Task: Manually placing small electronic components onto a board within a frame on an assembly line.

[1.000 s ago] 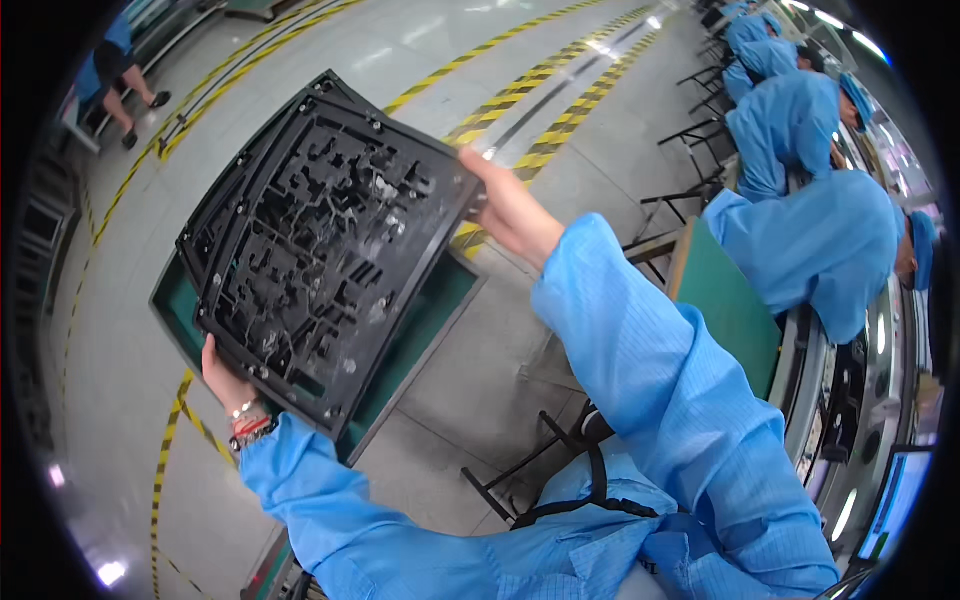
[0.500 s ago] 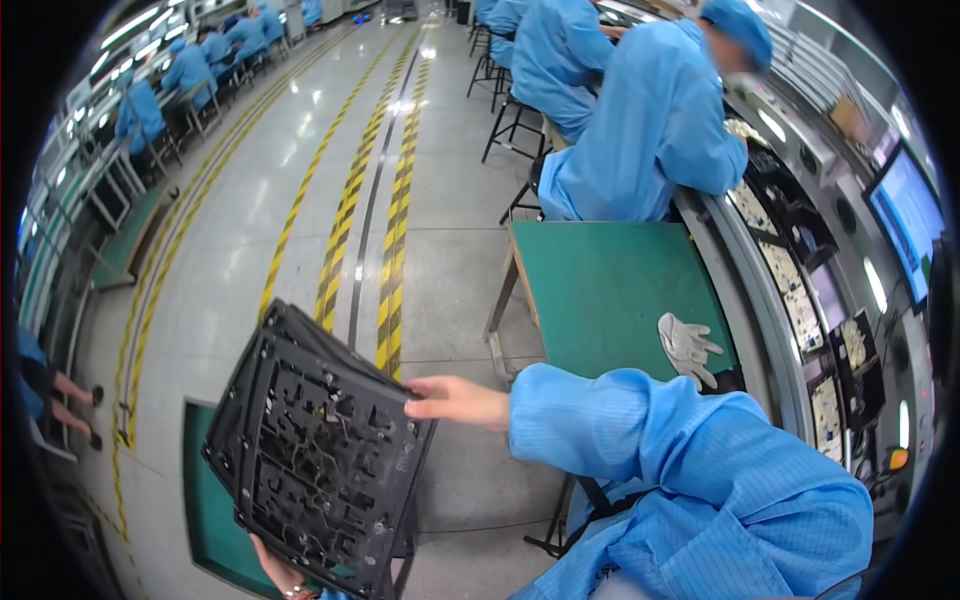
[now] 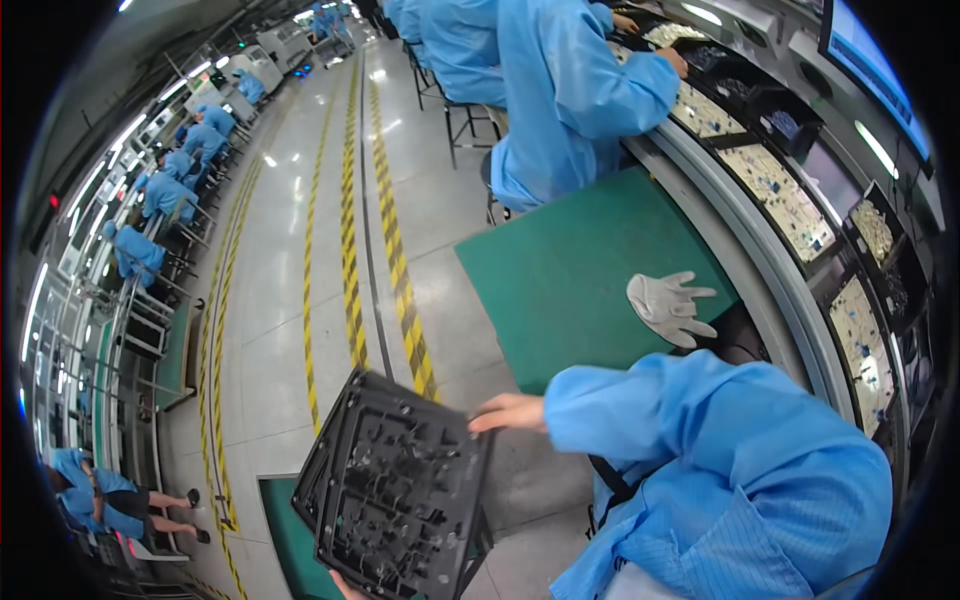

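A stack of black tray-like fixtures (image 3: pixel 405 490) with many cut-outs is held tilted in front of me, low in the picture. The plates are slightly fanned out, with another edge showing at the left. My right hand (image 3: pixel 508 412) grips the stack's upper right edge, thumb on the front face. Under the lower left edge, my left hand (image 3: pixel 345 585) holds it too; only a few fingers show and the rest is hidden behind the stack. Nearest to my right arm, a grey-white glove (image 3: pixel 672 308) lies on a green-topped table (image 3: pixel 570 270).
Beside the table runs a conveyor rail (image 3: pixel 735 235) with circuit boards (image 3: pixel 780 195) and bins of parts. A co-worker (image 3: pixel 570 95) in blue sits beyond the table. Low at left is another green surface (image 3: pixel 285 540). Yellow-black floor stripes (image 3: pixel 352 210) run away from me.
The stack and both hands now sit lower and further right in the picture. My view has shifted, bringing more of the conveyor's boards and a co-worker's hands over it into sight.
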Demonstrator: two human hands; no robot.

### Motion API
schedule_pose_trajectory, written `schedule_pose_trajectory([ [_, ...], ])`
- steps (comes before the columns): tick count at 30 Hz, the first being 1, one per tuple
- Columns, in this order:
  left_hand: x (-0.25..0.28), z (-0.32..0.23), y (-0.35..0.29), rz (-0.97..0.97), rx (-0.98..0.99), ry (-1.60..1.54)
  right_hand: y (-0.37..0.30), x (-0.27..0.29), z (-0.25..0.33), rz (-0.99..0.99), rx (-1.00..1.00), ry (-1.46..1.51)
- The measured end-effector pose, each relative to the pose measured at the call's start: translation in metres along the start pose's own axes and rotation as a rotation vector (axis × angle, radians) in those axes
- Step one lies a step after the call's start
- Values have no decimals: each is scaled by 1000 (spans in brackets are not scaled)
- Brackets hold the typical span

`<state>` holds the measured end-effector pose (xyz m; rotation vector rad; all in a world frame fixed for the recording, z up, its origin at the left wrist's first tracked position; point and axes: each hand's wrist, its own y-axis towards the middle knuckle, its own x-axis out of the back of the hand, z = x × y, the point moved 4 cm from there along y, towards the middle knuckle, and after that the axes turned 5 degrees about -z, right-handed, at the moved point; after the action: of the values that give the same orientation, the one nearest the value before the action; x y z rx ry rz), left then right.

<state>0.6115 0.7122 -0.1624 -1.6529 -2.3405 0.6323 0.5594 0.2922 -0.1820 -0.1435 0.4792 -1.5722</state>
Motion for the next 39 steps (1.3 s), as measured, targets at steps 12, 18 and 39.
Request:
schedule_pose_trajectory([
  [12,-273,52,-42,647,90,-62,-166,206,18,-615,228,165],
  [18,-373,77,-30,884,143,39,-192,259,3,-783,159,332],
  [39,-488,-2,-175,825,-887,995,-368,234,35,-1351,591,-569],
])
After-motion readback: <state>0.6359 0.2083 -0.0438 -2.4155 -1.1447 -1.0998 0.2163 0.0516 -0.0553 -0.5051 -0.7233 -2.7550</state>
